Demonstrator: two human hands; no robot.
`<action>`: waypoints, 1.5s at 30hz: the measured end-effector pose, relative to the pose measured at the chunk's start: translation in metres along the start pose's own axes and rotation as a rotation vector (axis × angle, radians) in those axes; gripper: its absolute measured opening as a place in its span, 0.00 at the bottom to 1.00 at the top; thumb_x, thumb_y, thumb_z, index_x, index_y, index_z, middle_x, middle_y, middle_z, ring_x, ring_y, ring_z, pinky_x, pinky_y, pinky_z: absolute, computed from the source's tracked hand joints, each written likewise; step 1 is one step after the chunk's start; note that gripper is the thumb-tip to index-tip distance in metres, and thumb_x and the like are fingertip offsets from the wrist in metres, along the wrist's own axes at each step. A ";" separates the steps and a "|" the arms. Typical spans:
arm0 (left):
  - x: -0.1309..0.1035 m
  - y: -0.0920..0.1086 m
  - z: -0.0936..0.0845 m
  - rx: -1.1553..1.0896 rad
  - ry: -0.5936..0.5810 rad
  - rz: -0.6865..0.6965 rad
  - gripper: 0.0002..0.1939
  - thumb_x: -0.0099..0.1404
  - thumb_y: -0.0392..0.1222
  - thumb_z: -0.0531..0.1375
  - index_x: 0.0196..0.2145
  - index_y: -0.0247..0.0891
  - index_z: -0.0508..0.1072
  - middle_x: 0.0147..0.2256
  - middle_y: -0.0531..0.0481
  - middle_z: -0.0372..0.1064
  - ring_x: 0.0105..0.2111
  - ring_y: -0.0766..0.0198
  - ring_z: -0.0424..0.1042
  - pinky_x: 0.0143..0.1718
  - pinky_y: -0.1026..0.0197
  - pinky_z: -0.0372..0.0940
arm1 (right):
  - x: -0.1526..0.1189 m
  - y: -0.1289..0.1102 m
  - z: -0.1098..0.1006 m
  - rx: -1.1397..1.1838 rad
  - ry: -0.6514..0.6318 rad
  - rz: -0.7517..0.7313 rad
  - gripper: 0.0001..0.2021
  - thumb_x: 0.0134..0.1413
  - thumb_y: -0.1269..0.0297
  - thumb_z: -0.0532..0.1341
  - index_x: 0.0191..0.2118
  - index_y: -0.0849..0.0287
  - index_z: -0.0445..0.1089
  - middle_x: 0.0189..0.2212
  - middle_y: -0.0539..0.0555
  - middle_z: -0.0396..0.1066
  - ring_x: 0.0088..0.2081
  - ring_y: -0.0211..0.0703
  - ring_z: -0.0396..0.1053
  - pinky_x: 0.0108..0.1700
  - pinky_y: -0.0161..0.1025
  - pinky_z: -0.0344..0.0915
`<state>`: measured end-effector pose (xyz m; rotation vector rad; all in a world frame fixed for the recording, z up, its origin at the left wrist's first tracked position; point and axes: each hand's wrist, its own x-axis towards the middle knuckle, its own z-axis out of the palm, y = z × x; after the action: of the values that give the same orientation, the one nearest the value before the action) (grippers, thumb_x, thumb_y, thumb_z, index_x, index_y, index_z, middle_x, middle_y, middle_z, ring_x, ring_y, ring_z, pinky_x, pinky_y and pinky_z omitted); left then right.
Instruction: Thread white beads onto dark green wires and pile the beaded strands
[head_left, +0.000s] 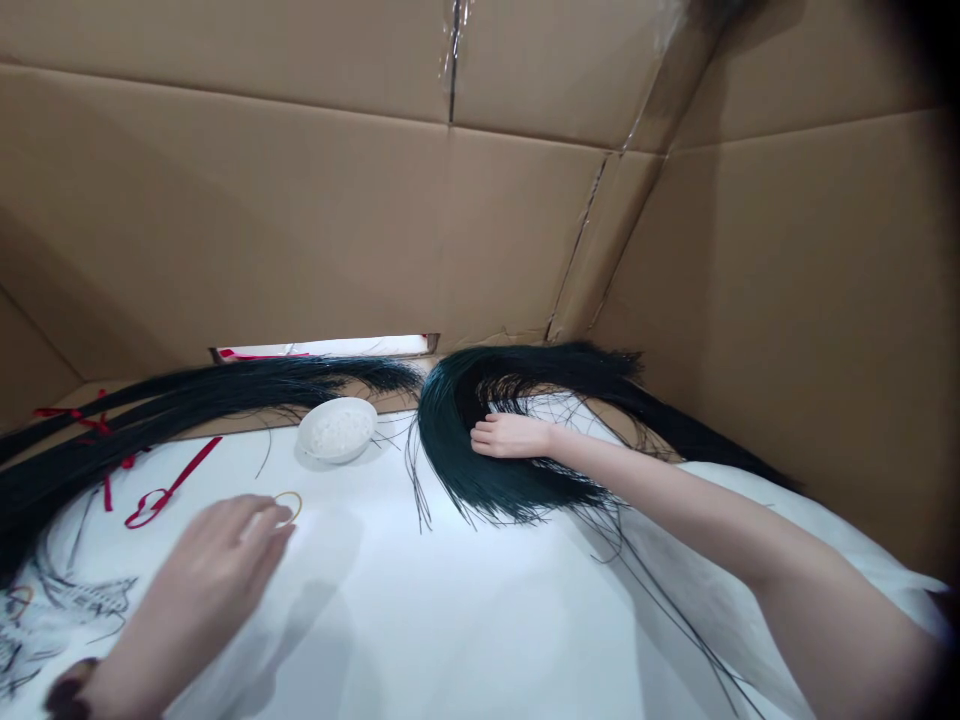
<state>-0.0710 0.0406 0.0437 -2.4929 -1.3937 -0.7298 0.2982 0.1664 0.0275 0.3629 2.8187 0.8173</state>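
My left hand (232,545) is over the white surface at the left, its fingers pinched on a thin yellow rubber band (292,508). A loop of the band stands out past the fingertips. My right hand (512,436) lies on a thick bundle of dark green-black hair (457,430) that bends round in a curve. Its fingers are curled into the strands, and the hair under them is hidden. Loose strands stick out from the lower end of the bundle.
A white bowl (337,430) with pale contents stands left of the bundle. More dark hair (187,395) lies along the left, near a red ribbon (176,485). Cardboard walls (315,220) close off the back and right, with a slot (330,346) low in the back one.
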 end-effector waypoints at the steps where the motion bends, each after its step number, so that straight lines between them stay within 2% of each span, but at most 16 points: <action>1: 0.004 0.013 0.008 0.010 -0.021 0.094 0.09 0.61 0.44 0.50 0.32 0.38 0.66 0.34 0.47 0.64 0.35 0.57 0.63 0.37 0.52 0.60 | -0.001 -0.001 0.000 0.001 0.002 0.005 0.11 0.55 0.80 0.44 0.34 0.64 0.60 0.30 0.55 0.62 0.30 0.39 0.60 0.30 0.38 0.52; 3: 0.010 0.040 0.019 -0.009 -0.121 0.166 0.07 0.61 0.40 0.49 0.30 0.38 0.65 0.30 0.48 0.64 0.31 0.59 0.63 0.33 0.55 0.60 | -0.002 -0.004 0.001 0.003 0.002 0.015 0.11 0.56 0.80 0.43 0.35 0.65 0.60 0.31 0.57 0.62 0.30 0.39 0.60 0.30 0.38 0.53; 5: 0.012 0.062 0.027 -0.050 -0.156 0.218 0.08 0.61 0.36 0.48 0.29 0.37 0.65 0.29 0.47 0.63 0.29 0.60 0.62 0.30 0.57 0.59 | -0.001 -0.006 0.001 0.006 -0.004 0.015 0.11 0.56 0.80 0.43 0.35 0.65 0.60 0.32 0.57 0.63 0.31 0.39 0.60 0.31 0.38 0.53; 7: 0.011 0.076 0.032 -0.082 -0.164 0.258 0.09 0.61 0.33 0.47 0.28 0.36 0.65 0.27 0.47 0.63 0.28 0.61 0.61 0.29 0.57 0.59 | 0.000 -0.006 0.001 0.011 -0.014 0.007 0.11 0.56 0.79 0.44 0.34 0.64 0.60 0.30 0.56 0.63 0.30 0.39 0.60 0.31 0.38 0.53; 9: 0.010 0.081 0.036 -0.098 -0.182 0.265 0.10 0.61 0.31 0.47 0.27 0.36 0.65 0.27 0.47 0.62 0.27 0.61 0.61 0.29 0.57 0.59 | 0.001 -0.005 0.000 0.018 -0.023 -0.001 0.11 0.56 0.79 0.44 0.32 0.63 0.60 0.28 0.54 0.62 0.29 0.38 0.59 0.32 0.38 0.53; 16: 0.001 0.079 0.048 -0.136 -0.271 0.227 0.12 0.62 0.31 0.45 0.26 0.36 0.65 0.26 0.48 0.62 0.27 0.61 0.61 0.29 0.57 0.59 | -0.001 0.002 0.000 0.065 -0.020 0.049 0.11 0.56 0.78 0.44 0.34 0.63 0.60 0.29 0.55 0.63 0.29 0.39 0.59 0.32 0.38 0.54; 22: 0.002 0.078 0.048 -0.195 -0.258 0.164 0.12 0.62 0.33 0.46 0.27 0.36 0.66 0.27 0.48 0.63 0.28 0.61 0.62 0.30 0.57 0.60 | -0.006 0.001 -0.001 0.143 0.013 0.106 0.10 0.57 0.75 0.44 0.35 0.62 0.61 0.32 0.56 0.63 0.30 0.38 0.59 0.33 0.37 0.54; 29: -0.001 0.074 0.049 -0.314 -0.268 0.076 0.10 0.62 0.35 0.47 0.27 0.37 0.65 0.27 0.48 0.64 0.29 0.61 0.64 0.31 0.57 0.61 | 0.002 -0.011 -0.019 0.217 0.118 0.336 0.13 0.59 0.70 0.42 0.32 0.64 0.62 0.29 0.57 0.63 0.30 0.39 0.59 0.32 0.35 0.54; 31: -0.002 0.072 0.050 -0.366 -0.237 0.027 0.08 0.62 0.36 0.48 0.29 0.38 0.65 0.29 0.49 0.65 0.31 0.61 0.65 0.34 0.58 0.62 | 0.010 -0.016 -0.027 0.264 0.170 0.383 0.13 0.59 0.69 0.42 0.31 0.63 0.62 0.28 0.56 0.62 0.29 0.38 0.58 0.31 0.34 0.54; 34: -0.005 0.070 0.051 -0.428 -0.122 -0.081 0.06 0.61 0.38 0.50 0.36 0.39 0.65 0.33 0.47 0.67 0.35 0.60 0.66 0.37 0.57 0.62 | 0.027 -0.028 -0.040 0.400 0.231 0.394 0.11 0.57 0.69 0.44 0.29 0.62 0.61 0.26 0.54 0.62 0.27 0.36 0.58 0.29 0.33 0.53; 38: -0.002 0.068 0.049 -0.509 -0.032 -0.267 0.14 0.61 0.42 0.51 0.45 0.39 0.60 0.36 0.46 0.67 0.37 0.60 0.67 0.36 0.57 0.64 | 0.056 -0.049 -0.063 0.543 0.176 0.340 0.10 0.54 0.70 0.47 0.26 0.62 0.61 0.24 0.53 0.62 0.24 0.35 0.57 0.27 0.32 0.51; 42: 0.002 0.066 0.046 -0.677 -0.005 -0.429 0.14 0.62 0.43 0.48 0.46 0.39 0.60 0.35 0.47 0.66 0.36 0.61 0.67 0.37 0.58 0.64 | 0.083 -0.067 -0.085 0.737 0.086 0.249 0.06 0.49 0.71 0.50 0.26 0.62 0.61 0.23 0.52 0.63 0.22 0.34 0.56 0.26 0.32 0.51; 45: 0.002 0.061 0.043 -0.805 0.047 -0.476 0.14 0.63 0.43 0.47 0.43 0.38 0.65 0.38 0.45 0.67 0.37 0.61 0.67 0.37 0.59 0.63 | 0.099 -0.076 -0.097 0.881 -0.045 0.217 0.06 0.47 0.70 0.50 0.24 0.61 0.61 0.20 0.50 0.62 0.19 0.32 0.52 0.22 0.31 0.49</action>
<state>-0.0049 0.0262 0.0121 -2.6229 -2.0009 -1.7224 0.1669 0.0841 0.0561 0.7878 2.9585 -0.4638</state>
